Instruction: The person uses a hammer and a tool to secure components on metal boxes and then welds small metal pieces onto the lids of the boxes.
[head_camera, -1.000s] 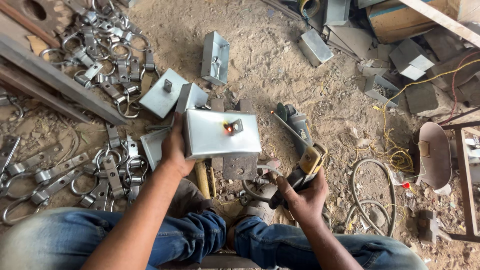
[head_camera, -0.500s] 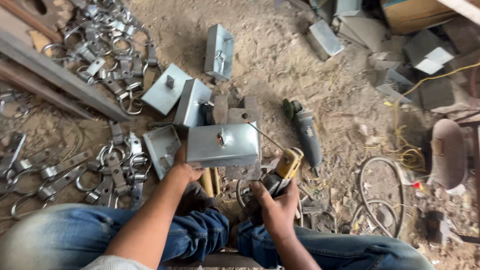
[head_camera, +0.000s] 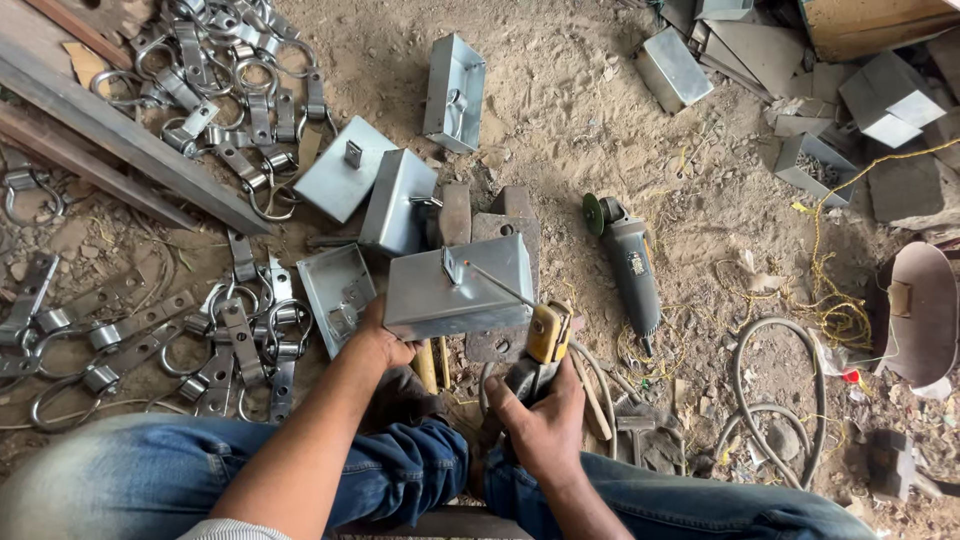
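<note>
Now the shiny grey metal box sits lower and tipped flatter than a moment ago, and the glow on it is gone. The left hand grips the box's left edge. The right hand is closed around a yellow and black welding holder, whose thin rod touches the box top. A grey angle grinder lies on the sandy ground to the right, apart from both hands.

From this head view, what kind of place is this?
Most likely a small metal fabrication workshop with a dirt floor. The left hand steadies a sheet-metal box, the right hand grips a welding electrode holder, and an angle grinder and steel ring clamps lie around.
</note>
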